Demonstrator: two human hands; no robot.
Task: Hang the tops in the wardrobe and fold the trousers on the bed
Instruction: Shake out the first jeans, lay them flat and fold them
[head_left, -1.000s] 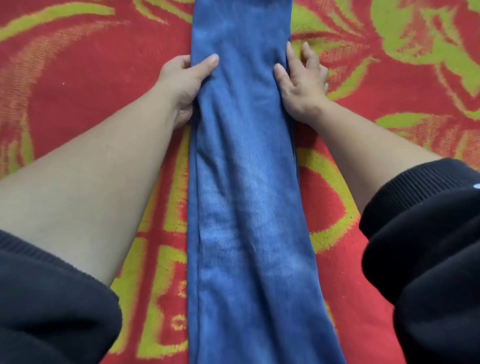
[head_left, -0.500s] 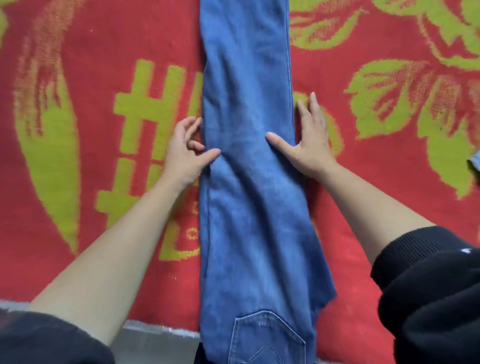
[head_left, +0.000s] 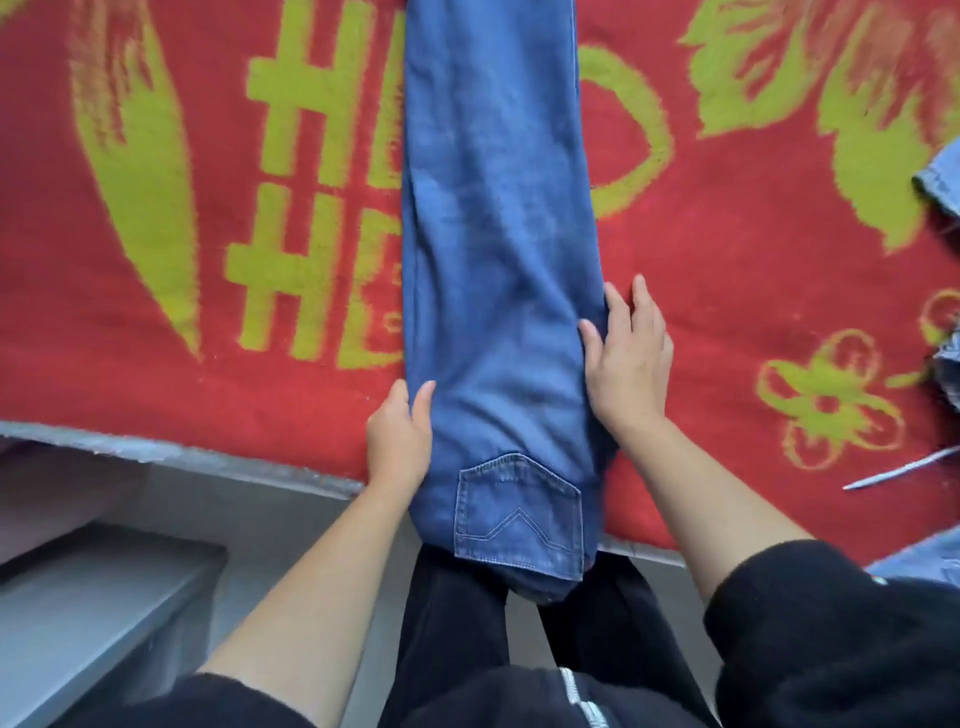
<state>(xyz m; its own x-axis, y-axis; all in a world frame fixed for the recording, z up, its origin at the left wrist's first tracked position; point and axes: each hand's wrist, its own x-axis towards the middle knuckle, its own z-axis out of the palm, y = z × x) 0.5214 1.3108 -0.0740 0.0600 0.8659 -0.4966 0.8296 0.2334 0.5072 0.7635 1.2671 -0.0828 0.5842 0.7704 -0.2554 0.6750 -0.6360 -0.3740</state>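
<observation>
Blue jeans, folded lengthwise leg on leg, lie straight down the red bed cover. Their waist end, with a back pocket, hangs over the bed's near edge against my black trousers. My left hand lies along the left edge of the jeans near the seat, thumb on top of the denim. My right hand rests flat with straight fingers against the right edge, a little farther up. The leg ends run out of view at the top.
The cover carries yellow-green patterns. Other denim pieces lie at the right border, with a white cord below them. The grey bed edge runs at lower left, above a grey step on the floor.
Both hands have slid down the sides of the jeans from the legs toward the seat. The view has pulled back, so the bed edge and the back pocket now show.
</observation>
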